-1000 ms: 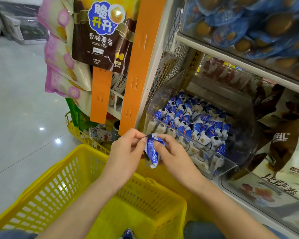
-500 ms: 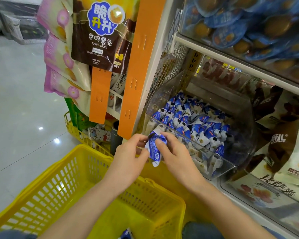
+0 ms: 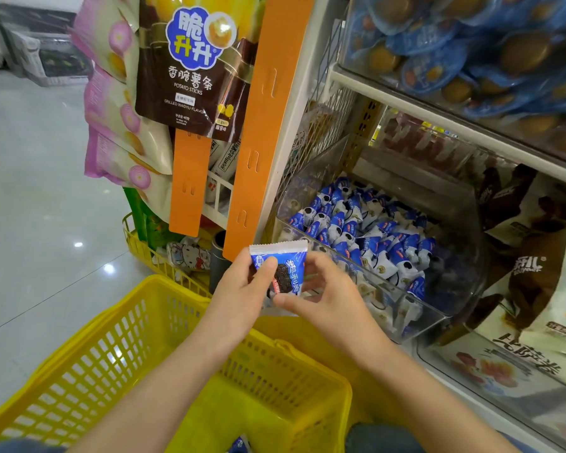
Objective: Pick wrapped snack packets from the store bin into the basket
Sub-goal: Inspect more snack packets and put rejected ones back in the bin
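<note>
A blue and white snack packet with a dark cookie picture faces me, held flat above the far rim of the yellow basket. My left hand pinches its left side, thumb across the front. My right hand pinches its lower right corner with thumb and fingers. Just behind, the clear store bin on the shelf holds several matching packets. A blue packet shows at the basket's bottom edge.
An orange hanging strip and bags of potato sticks hang left of the shelf. A second yellow wire basket stands on the floor behind. Brown and white snack bags fill the right; blue jelly cups sit above.
The packet was edge-on and crumpled between both hands; now it is turned and flattened, front facing me. Both hands have stayed above the basket's far rim.
</note>
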Available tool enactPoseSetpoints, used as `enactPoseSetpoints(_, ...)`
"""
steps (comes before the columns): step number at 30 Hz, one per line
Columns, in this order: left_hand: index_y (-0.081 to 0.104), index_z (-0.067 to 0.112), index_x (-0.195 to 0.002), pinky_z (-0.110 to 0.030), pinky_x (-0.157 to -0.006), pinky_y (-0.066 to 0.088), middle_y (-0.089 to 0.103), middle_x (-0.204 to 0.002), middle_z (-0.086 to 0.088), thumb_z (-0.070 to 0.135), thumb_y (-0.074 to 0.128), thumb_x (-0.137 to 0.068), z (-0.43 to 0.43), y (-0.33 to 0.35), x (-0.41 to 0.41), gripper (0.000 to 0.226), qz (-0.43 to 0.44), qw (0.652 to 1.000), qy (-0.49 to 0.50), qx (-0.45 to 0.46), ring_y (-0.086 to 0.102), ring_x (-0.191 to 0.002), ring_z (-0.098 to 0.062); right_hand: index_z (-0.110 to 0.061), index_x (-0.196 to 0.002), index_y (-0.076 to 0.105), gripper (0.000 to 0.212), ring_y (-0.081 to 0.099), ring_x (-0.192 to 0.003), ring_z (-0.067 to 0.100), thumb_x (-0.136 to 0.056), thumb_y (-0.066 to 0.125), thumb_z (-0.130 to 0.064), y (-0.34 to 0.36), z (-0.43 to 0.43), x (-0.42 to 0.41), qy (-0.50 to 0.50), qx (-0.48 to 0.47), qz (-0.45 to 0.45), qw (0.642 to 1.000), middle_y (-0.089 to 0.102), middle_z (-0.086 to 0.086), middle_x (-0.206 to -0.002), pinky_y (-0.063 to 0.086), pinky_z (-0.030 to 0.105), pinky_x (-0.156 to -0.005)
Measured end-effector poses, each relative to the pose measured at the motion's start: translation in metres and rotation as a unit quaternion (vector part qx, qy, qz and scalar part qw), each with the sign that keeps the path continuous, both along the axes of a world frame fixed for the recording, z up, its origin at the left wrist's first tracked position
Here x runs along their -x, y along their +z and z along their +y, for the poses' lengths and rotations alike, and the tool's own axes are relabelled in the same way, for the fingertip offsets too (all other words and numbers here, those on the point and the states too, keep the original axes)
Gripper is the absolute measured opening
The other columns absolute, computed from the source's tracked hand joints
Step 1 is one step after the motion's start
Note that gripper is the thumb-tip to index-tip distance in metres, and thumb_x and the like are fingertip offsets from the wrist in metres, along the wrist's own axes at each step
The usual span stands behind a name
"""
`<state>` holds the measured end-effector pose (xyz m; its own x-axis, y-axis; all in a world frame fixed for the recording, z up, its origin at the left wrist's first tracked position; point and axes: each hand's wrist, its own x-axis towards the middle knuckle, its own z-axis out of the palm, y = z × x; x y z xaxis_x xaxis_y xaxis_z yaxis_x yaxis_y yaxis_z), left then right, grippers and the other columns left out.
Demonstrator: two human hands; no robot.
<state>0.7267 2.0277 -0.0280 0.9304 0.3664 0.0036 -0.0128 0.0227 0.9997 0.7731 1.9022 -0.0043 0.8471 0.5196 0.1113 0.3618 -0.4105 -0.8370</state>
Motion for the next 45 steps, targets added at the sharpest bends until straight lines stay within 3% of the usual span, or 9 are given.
enactPoseSetpoints(5,0.058,0.024,-0.101,-0.01,-0.064,0.049,0.066,-0.095,0.004,0.03,0.042,-0.097,0.002,0.0,0.001,0.017,-0.029,0.999,0.003,-0.034,0.062,-0.081,0.006,-0.037,-0.095,0.049,0.021,0.06,-0.082,-0.002,-0.084,0.064,-0.027,0.0,0.001,0.004,0.025,-0.022,-0.001,0.999,0.064,-0.014,-0.09,0.05,0.018,-0.073)
enactPoseSetpoints(9,0.06,0.024,-0.092,-0.029,-0.069,0.054,0.067,-0.091,-0.005,0.031,0.043,-0.096,0.0,-0.001,0.002,0.019,-0.028,0.998,-0.019,-0.043,0.066,-0.083,-0.011,-0.031,-0.083,0.052,0.01,0.056,-0.064,0.004,-0.093,0.052,-0.027,-0.004,0.003,0.007,-0.018,-0.051,-0.032,0.998,0.06,-0.007,-0.074,0.044,0.019,-0.056)
enactPoseSetpoints(16,0.061,0.031,-0.066,-0.016,-0.056,0.051,0.067,-0.07,0.004,0.034,0.047,-0.093,0.001,0.002,0.001,0.031,-0.014,0.999,-0.045,0.013,0.069,-0.072,-0.008,-0.018,-0.089,0.06,0.014,0.053,-0.077,0.004,-0.093,0.053,-0.029,-0.005,-0.002,0.006,-0.007,0.069,-0.289,0.955,0.054,-0.009,-0.089,0.044,0.017,-0.06)
enactPoseSetpoints(19,0.064,0.024,-0.085,-0.02,-0.062,0.052,0.071,-0.081,0.0,0.048,0.053,-0.082,0.0,0.004,0.001,0.026,-0.006,0.999,-0.043,0.028,0.069,-0.078,-0.008,-0.026,-0.078,0.053,0.014,0.053,-0.07,0.003,-0.092,0.055,-0.025,-0.004,-0.001,0.008,-0.036,0.003,-0.196,0.98,0.052,-0.011,-0.075,0.043,0.012,-0.058)
enactPoseSetpoints(22,0.059,0.026,-0.097,-0.017,-0.062,0.046,0.071,-0.084,0.004,0.058,0.064,-0.057,0.002,0.005,0.001,0.051,0.013,0.999,-0.03,0.041,0.068,-0.076,-0.002,-0.021,-0.08,0.052,0.014,0.061,-0.066,0.016,-0.093,0.052,-0.024,0.001,-0.001,0.004,-0.095,-0.066,-0.06,0.992,0.061,0.003,-0.075,0.055,0.031,-0.058)
enactPoseSetpoints(28,0.065,0.02,-0.103,-0.021,-0.067,0.054,0.074,-0.094,0.002,0.024,0.071,-0.072,0.011,0.007,-0.001,0.032,-0.034,0.992,-0.007,0.123,0.07,-0.088,-0.012,-0.015,-0.09,0.05,0.008,0.069,-0.074,0.013,-0.092,0.052,-0.008,0.018,-0.005,-0.01,-0.14,-0.258,0.149,0.944,0.063,0.013,-0.096,0.055,0.02,-0.055)
enactPoseSetpoints(34,0.069,0.025,-0.083,-0.013,-0.062,0.053,0.073,-0.077,0.01,0.015,0.059,-0.088,0.016,0.011,-0.003,0.015,-0.087,0.988,0.091,0.091,0.067,-0.072,-0.001,-0.018,-0.107,0.046,0.029,0.067,-0.079,0.012,-0.086,0.06,-0.002,0.015,-0.009,-0.01,-0.013,-0.073,0.136,0.988,0.066,0.004,-0.09,0.054,0.02,-0.066)
enactPoseSetpoints(38,0.067,0.034,-0.075,-0.006,-0.061,0.046,0.07,-0.074,0.021,0.011,0.061,-0.087,0.016,0.012,0.0,0.027,-0.124,0.987,0.063,-0.086,0.062,-0.068,0.007,-0.026,-0.118,0.044,0.044,0.056,-0.096,-0.007,-0.082,0.068,-0.02,0.007,-0.008,-0.002,0.034,0.005,0.028,0.999,0.056,-0.016,-0.107,0.046,0.012,-0.084)
enactPoseSetpoints(45,0.067,0.036,-0.08,-0.01,-0.066,0.048,0.07,-0.08,0.02,0.022,0.064,-0.083,0.006,0.006,0.002,0.015,-0.083,0.987,0.016,-0.135,0.065,-0.076,0.003,-0.022,-0.091,0.065,0.006,0.064,-0.074,0.003,-0.085,0.064,-0.021,0.011,-0.007,0.0,-0.007,-0.054,-0.041,0.998,0.069,-0.006,-0.081,0.052,0.021,-0.071)
